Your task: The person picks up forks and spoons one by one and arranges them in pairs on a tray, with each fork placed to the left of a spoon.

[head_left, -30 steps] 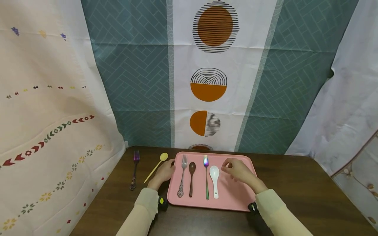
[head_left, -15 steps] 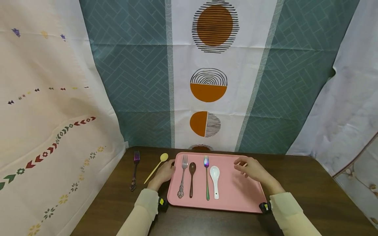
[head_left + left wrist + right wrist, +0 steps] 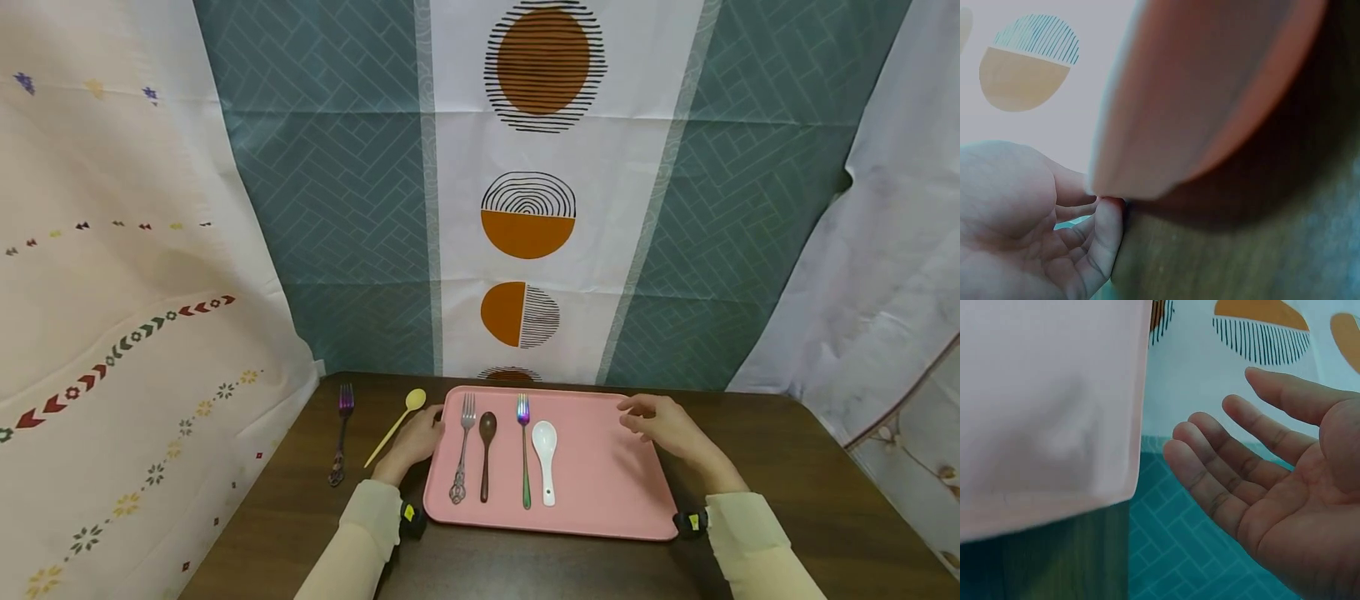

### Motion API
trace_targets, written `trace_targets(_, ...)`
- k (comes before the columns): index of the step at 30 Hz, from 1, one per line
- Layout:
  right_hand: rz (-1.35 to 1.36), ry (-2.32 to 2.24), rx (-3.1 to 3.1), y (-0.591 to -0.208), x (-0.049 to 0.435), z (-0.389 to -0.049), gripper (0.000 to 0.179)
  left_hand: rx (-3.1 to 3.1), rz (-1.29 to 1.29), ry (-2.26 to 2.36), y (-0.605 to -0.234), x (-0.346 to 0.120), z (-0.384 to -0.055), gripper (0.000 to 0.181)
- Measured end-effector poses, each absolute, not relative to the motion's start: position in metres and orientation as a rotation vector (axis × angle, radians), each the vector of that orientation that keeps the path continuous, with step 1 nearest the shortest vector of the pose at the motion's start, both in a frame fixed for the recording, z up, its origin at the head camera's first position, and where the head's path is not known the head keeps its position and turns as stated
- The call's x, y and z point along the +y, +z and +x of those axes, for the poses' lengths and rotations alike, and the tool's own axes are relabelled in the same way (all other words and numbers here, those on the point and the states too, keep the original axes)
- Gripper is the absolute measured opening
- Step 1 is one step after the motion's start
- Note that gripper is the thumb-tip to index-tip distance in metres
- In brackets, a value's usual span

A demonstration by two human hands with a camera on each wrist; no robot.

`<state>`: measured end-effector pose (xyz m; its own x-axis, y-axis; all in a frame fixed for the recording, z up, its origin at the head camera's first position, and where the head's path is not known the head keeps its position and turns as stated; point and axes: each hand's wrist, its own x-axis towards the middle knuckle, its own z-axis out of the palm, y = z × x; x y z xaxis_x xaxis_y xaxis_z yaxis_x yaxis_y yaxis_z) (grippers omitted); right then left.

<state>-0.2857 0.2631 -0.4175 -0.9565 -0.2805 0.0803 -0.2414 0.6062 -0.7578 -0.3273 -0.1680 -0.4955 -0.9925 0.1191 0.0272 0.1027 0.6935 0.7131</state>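
A pink tray (image 3: 592,508) lies on the dark wooden table, bearing a silver fork (image 3: 462,450), a dark brown spoon (image 3: 487,454), a rainbow-coloured fork (image 3: 525,454) and a white spoon (image 3: 547,462), side by side. My left hand (image 3: 414,440) pinches the tray's left rim; in the left wrist view, the thumb and fingers of the hand (image 3: 1029,219) meet at the tray's edge (image 3: 1141,144). Over the tray's right edge hovers my right hand (image 3: 667,427). Its fingers (image 3: 1200,481) are relaxed, apart from the tray (image 3: 1054,425) in the right wrist view, and hold nothing.
Left of the tray, a purple fork (image 3: 341,433) and a yellow spoon (image 3: 397,425) lie on the table (image 3: 525,571). Patterned cloths hang behind and at both sides, including a green and white curtain (image 3: 352,208). Black wrist cameras sit on both wrists.
My right hand has moved right, from above the tray beside the white spoon to the tray's right edge. The left hand and the cutlery have stayed in place.
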Motion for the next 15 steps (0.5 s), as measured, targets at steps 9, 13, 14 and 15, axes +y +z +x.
trace_targets(9,-0.394,-1.316,2.807,-0.426,0.279,-0.278,0.035,2.872,0.219,1.196,-0.497,-0.172,-0.326,0.044)
trace_targets(13,-0.361,-1.343,2.808,-0.428,0.282,-0.275,0.036,2.879,0.242,1.198,-0.496,-0.174,-0.326,0.044)
trace_targets(14,-0.351,-1.348,2.808,-0.428,0.283,-0.274,0.036,2.877,0.248,1.201,-0.496,-0.174,-0.326,0.044)
trace_targets(15,-0.342,-1.351,2.810,-0.429,0.284,-0.273,0.037,2.874,0.252,1.204,-0.496,-0.174,-0.326,0.044)
